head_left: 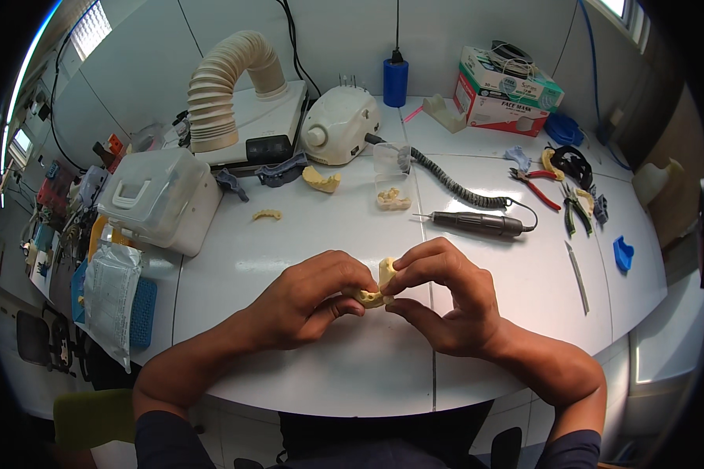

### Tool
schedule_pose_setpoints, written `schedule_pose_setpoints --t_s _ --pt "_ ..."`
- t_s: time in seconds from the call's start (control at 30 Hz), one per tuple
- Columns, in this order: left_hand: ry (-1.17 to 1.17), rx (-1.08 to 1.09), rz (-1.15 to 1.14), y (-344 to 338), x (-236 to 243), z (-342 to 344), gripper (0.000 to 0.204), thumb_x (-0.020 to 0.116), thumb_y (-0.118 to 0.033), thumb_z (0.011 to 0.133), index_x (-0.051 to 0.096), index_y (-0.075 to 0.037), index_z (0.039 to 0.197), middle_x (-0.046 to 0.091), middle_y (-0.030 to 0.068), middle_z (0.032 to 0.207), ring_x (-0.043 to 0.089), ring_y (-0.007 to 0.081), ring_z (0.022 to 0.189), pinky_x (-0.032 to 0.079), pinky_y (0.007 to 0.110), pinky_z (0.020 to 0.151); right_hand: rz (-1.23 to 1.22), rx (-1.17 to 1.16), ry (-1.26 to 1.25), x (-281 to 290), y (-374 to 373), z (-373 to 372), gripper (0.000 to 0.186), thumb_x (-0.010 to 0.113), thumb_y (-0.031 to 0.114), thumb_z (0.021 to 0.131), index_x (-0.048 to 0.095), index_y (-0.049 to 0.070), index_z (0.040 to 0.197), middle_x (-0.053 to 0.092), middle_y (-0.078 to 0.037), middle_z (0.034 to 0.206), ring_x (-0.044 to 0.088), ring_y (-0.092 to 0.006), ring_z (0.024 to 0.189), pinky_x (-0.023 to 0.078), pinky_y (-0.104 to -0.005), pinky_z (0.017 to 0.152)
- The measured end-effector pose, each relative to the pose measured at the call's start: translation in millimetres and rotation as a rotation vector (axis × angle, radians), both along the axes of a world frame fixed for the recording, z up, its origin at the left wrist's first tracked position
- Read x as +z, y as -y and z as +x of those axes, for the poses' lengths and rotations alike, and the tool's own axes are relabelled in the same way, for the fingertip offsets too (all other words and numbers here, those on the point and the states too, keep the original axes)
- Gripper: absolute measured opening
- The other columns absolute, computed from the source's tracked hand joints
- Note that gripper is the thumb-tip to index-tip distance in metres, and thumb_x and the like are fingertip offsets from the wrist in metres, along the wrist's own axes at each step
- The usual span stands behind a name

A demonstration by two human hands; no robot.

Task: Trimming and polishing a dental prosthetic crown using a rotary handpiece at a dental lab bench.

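Observation:
Above the near middle of the white table, a pale yellow dental model (386,270) is held between my two hands. My left hand (309,301) pinches its left, curved part between thumb and fingers. From the other side my right hand (450,301) closes its thumb and fingertips on the upright part. My fingers cover much of the model, so I cannot tell whether it is one piece or two. Beyond my hands lies a handpiece (477,224) with a thin bur, its coiled cord running to a white control box (340,125). A small clear box (393,192) holds yellowish pieces.
A yellow arch piece (267,214), another model (321,180) and grey impressions (282,170) lie at the back left. A clear-lidded case (161,195) stands left. Red-handled cutters (540,187), green-handled pliers (576,211), a scalpel (577,277) and a blue piece (623,254) lie right.

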State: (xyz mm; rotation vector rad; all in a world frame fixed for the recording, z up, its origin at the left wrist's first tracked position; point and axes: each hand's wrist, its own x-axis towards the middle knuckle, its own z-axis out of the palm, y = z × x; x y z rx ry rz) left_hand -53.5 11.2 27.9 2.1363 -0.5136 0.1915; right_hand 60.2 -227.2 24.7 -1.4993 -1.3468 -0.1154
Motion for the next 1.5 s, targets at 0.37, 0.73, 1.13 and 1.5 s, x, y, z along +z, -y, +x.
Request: schedule_pose_setpoints --t_s 0.37,0.73,1.13,1.5 --pt "-0.076 0.040 0.005 -1.0 -0.6 -2.2 0.024 0.075 -0.013 0.102 0.068 -0.003 0.123 0.072 0.0103 0.111 0.070 0.0233 0.096 0.056 0.035 0.086 -0.045 -0.126 0.014 7.0 5.0 8.0 0.033 0.084 -0.010 0.083 0.079 0.006 0.111 0.075 -0.008 0.104 0.070 -0.0228 0.096 0.060 -0.0318 0.078" --pt "-0.044 0.003 0.023 -2.3 -2.5 -1.1 0.033 0.078 0.003 0.094 0.067 -0.002 0.125 0.072 0.0110 0.117 0.072 0.0251 0.102 0.057 0.036 0.091 0.011 -0.150 -0.171 1.6 6.1 13.8 0.032 0.080 -0.014 0.085 0.079 0.003 0.113 0.074 -0.011 0.104 0.074 -0.0216 0.093 0.060 -0.0333 0.078" --pt "-0.046 0.012 0.008 -1.0 -4.0 -1.2 0.025 0.078 -0.010 0.099 0.069 -0.003 0.122 0.073 0.0107 0.114 0.072 0.0258 0.100 0.058 0.037 0.089 -0.054 -0.066 -0.125 0.9 5.6 8.0 0.032 0.086 -0.009 0.083 0.077 0.003 0.111 0.076 -0.010 0.102 0.075 -0.0227 0.091 0.059 -0.0347 0.077" --pt "0.023 -0.029 0.022 -1.3 -8.0 0.2 0.031 0.079 -0.017 0.100 0.068 -0.003 0.125 0.070 0.0114 0.109 0.072 0.0265 0.094 0.058 0.037 0.082 -0.146 -0.019 -0.015 1.9 2.8 0.5 0.032 0.090 -0.002 0.080 0.077 0.006 0.109 0.070 -0.007 0.103 0.070 -0.0244 0.093 0.059 -0.0356 0.075"
